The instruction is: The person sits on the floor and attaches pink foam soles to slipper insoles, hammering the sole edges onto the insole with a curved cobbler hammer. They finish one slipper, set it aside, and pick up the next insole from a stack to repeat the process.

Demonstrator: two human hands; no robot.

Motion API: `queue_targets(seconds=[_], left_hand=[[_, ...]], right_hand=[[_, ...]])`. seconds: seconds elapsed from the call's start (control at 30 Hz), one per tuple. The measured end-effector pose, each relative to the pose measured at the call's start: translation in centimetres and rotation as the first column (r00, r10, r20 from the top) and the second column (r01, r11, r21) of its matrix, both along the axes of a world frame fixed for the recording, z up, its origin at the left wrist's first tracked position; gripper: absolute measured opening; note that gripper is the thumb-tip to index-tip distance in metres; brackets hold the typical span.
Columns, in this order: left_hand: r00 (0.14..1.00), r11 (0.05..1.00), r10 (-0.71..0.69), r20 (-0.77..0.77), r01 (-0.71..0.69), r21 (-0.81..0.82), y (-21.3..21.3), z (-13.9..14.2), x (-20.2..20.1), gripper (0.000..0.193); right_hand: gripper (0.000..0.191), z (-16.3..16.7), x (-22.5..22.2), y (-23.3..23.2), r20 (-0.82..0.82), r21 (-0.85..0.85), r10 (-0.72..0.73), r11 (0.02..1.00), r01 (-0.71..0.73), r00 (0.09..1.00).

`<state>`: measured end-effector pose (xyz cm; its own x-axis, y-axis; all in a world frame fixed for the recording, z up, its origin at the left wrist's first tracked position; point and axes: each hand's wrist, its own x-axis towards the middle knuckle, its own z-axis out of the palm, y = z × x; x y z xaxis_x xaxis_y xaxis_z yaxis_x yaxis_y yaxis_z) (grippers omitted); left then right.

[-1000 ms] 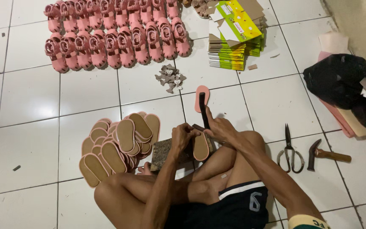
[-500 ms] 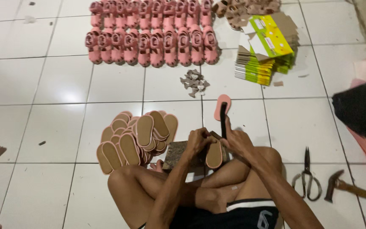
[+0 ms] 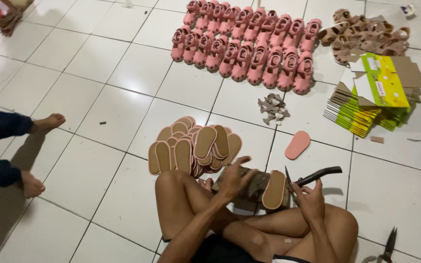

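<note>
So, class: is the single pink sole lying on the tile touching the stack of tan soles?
Apart. The head view shows the pink sole alone on its tile, bare floor between it and the stack of tan soles.

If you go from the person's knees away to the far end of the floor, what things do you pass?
Sole on the block → stack of tan soles → loose pink sole → grey scraps → rows of pink sandals.

Flattened boxes (image 3: 366,104), stacked upper right on the floor (image 3: 98,92): yellow-green printed faces, white panels, brown card backs. Edges fanned, just right of pink sandals (image 3: 249,46).
</note>
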<state>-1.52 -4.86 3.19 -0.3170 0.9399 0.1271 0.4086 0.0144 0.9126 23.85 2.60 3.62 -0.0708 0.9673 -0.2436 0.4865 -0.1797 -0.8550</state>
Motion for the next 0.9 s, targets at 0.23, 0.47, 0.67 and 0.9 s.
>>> queue_targets(seconds=[0.23, 0.47, 0.67, 0.9], left_hand=[[0.695, 0.398, 0.302, -0.652, -0.714, -0.576, -27.8, 1.7, -21.5, 0.084], [0.72, -0.133, 0.463, -0.517, -0.52, -0.844, -46.1, 0.0, -17.4, 0.065], [0.654, 0.012, 0.541, -0.529, -0.635, -0.772, -41.2, -0.9, -17.9, 0.052], [0.681, 0.733, 0.646, -0.345, -0.679, 0.032, -17.1, 4.4, -19.0, 0.036]], right_hand=[[0.098, -0.6, 0.2, 0.4, 0.155, 0.013, 0.02, 1.0, -0.023, 0.988], [0.104, -0.4, 0.1, 0.3, 0.156, -0.021, 0.062, 0.998, -0.059, 0.986], [0.104, -1.2, -0.4, 0.6, 0.221, 0.061, 0.063, 0.995, -0.079, 0.973], [0.103, -2.9, -0.3, 0.4, 0.222, 0.084, -0.027, 0.996, 0.008, 0.975]])
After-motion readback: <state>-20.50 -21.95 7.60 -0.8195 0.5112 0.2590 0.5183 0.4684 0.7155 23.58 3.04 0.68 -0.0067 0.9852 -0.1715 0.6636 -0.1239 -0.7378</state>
